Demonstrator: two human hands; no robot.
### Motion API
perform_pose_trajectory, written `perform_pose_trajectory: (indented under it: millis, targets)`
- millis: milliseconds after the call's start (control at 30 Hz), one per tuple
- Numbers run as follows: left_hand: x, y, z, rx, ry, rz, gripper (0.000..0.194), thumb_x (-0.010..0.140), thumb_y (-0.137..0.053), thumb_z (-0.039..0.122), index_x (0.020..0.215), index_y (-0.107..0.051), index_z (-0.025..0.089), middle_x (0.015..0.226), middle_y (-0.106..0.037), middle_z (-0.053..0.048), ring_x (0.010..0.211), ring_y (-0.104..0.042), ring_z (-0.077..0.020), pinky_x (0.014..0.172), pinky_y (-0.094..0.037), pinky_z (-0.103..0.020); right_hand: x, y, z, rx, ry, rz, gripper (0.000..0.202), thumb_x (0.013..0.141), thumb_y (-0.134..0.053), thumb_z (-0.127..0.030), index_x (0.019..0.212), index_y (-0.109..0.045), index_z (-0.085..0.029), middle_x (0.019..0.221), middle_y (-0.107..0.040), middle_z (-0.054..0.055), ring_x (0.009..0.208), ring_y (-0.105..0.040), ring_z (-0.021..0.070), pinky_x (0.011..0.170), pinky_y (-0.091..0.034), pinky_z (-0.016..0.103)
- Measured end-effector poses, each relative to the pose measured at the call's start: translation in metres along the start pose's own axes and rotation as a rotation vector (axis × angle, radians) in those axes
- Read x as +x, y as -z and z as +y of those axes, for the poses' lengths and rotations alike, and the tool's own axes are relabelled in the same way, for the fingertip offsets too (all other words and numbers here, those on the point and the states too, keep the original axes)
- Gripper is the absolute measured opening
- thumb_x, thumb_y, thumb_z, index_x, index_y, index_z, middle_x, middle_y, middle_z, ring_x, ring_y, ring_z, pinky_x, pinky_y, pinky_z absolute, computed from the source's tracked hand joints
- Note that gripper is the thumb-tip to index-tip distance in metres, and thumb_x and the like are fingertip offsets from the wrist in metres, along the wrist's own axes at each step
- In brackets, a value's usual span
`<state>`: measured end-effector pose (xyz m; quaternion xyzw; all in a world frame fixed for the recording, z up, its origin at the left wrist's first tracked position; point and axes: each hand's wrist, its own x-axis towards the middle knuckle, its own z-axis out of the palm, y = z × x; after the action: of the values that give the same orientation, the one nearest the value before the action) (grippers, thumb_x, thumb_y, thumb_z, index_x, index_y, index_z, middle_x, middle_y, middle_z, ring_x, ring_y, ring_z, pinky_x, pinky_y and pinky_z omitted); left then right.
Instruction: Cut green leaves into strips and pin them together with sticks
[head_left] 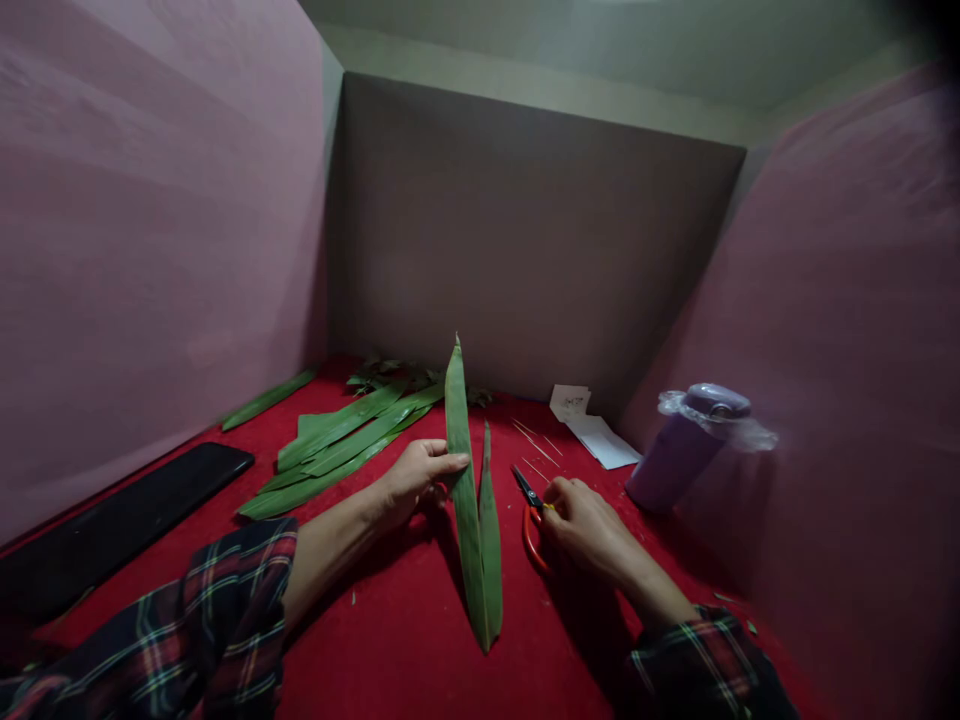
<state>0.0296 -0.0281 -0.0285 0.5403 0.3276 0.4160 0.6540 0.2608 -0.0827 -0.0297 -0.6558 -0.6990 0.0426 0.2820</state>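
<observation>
My left hand (420, 480) pinches a long green leaf (466, 500) near its middle. The leaf stands roughly upright, and a second, narrower green strip (489, 530) meets it at the bottom; whether that is the same leaf folded I cannot tell. On the right, the fingers of my right hand (589, 520) are closed on a pair of scissors (531, 515) with red handles, its dark blades pointing away and to the left. Part of the handles is hidden by the hand. Thin pale sticks (536, 440) lie just beyond the scissors.
Several broad leaves (345, 440) are piled at the back left of the red cloth (382, 625), with one more leaf (266, 400) by the wall. A black phone-like slab (135, 525) lies left. White papers (604, 442) and a purple bottle (679, 450) stand right.
</observation>
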Motion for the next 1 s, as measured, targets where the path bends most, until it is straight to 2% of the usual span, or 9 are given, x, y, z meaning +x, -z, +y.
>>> perform_pose_trajectory:
  millis: [100, 267, 400, 467, 600, 700, 800, 900, 1000]
  targets:
    - [0.001, 0.001, -0.001, -0.015, -0.004, 0.003, 0.025, 0.066, -0.068, 0.034, 0.077, -0.059, 0.012, 0.057, -0.057, 0.000, 0.039, -0.048, -0.0072, 0.033, -0.034, -0.016, -0.002, 0.004, 0.008, -0.050, 0.000, -0.088, 0.006, 0.070, -0.059, -0.013, 0.072, -0.059, -0.018, 0.069, -0.056, 0.002, 0.060, -0.050, 0.0162, 0.053, -0.030, 0.025]
    - [0.000, 0.000, 0.003, -0.097, -0.026, 0.043, 0.035, 0.060, -0.071, 0.024, 0.091, -0.058, 0.016, 0.063, -0.058, 0.002, 0.041, -0.050, -0.0088, 0.032, -0.036, -0.017, -0.011, 0.010, 0.000, -0.052, 0.000, -0.204, 0.002, 0.075, -0.056, -0.019, 0.074, -0.057, -0.020, 0.068, -0.058, 0.003, 0.061, -0.051, 0.0173, 0.053, -0.029, 0.025]
    - [0.000, 0.000, 0.008, -0.169, -0.012, 0.095, 0.031, 0.055, -0.074, 0.024, 0.081, -0.057, 0.015, 0.062, -0.057, 0.002, 0.046, -0.052, -0.0093, 0.034, -0.036, -0.017, -0.017, 0.015, -0.010, -0.014, -0.011, -0.257, 0.016, 0.061, -0.066, -0.013, 0.073, -0.059, -0.021, 0.065, -0.058, 0.000, 0.061, -0.051, 0.0172, 0.052, -0.027, 0.024]
    - [0.001, 0.001, 0.009, -0.179, -0.015, 0.125, 0.028, 0.060, -0.072, 0.032, 0.073, -0.057, 0.013, 0.059, -0.057, 0.001, 0.046, -0.051, -0.0093, 0.035, -0.037, -0.018, -0.018, 0.015, -0.011, 0.014, -0.041, -0.246, 0.023, 0.056, -0.063, -0.006, 0.074, -0.060, -0.020, 0.061, -0.057, 0.000, 0.057, -0.050, 0.0165, 0.051, -0.026, 0.024]
    - [0.006, 0.006, 0.010, -0.183, -0.029, 0.195, 0.033, 0.064, -0.067, 0.043, 0.063, -0.054, 0.012, 0.049, -0.053, 0.002, 0.038, -0.046, -0.0073, 0.033, -0.032, -0.018, -0.013, 0.009, -0.006, 0.146, -0.105, -0.190, 0.032, 0.060, -0.055, -0.008, 0.089, -0.060, -0.019, 0.055, -0.055, -0.002, 0.050, -0.050, 0.0153, 0.047, -0.029, 0.024]
    - [0.009, 0.009, 0.011, -0.191, -0.053, 0.230, 0.030, 0.058, -0.072, 0.035, 0.070, -0.054, 0.014, 0.050, -0.055, 0.004, 0.037, -0.048, -0.0074, 0.033, -0.030, -0.017, -0.004, 0.002, -0.003, 0.282, -0.145, -0.109, 0.040, 0.064, -0.052, -0.013, 0.105, -0.054, -0.015, 0.053, -0.053, -0.003, 0.048, -0.050, 0.0157, 0.046, -0.033, 0.025]
    - [0.008, 0.009, 0.013, -0.196, -0.054, 0.240, 0.028, 0.055, -0.072, 0.026, 0.075, -0.054, 0.017, 0.051, -0.056, 0.005, 0.038, -0.048, -0.0072, 0.034, -0.030, -0.016, 0.000, 0.001, -0.013, 0.450, -0.143, -0.033, 0.049, 0.069, -0.052, -0.023, 0.117, -0.045, -0.013, 0.063, -0.056, -0.001, 0.055, -0.053, 0.0166, 0.048, -0.039, 0.026]
    - [0.005, 0.009, 0.018, -0.199, -0.037, 0.246, 0.023, 0.054, -0.069, 0.018, 0.070, -0.054, 0.016, 0.052, -0.056, 0.005, 0.040, -0.048, -0.0064, 0.036, -0.033, -0.015, -0.001, 0.001, -0.032, 0.618, -0.113, -0.010, 0.058, 0.068, -0.058, -0.036, 0.120, -0.042, -0.014, 0.072, -0.055, 0.000, 0.063, -0.056, 0.0164, 0.054, -0.044, 0.027]
    - [0.002, 0.008, 0.024, -0.205, -0.031, 0.251, 0.019, 0.052, -0.066, 0.012, 0.066, -0.053, 0.015, 0.055, -0.058, 0.003, 0.044, -0.051, -0.0067, 0.040, -0.037, -0.016, -0.005, -0.003, -0.047, 0.717, -0.114, -0.005, 0.056, 0.067, -0.060, -0.035, 0.116, -0.044, -0.014, 0.066, -0.053, -0.002, 0.057, -0.055, 0.0153, 0.051, -0.045, 0.026]
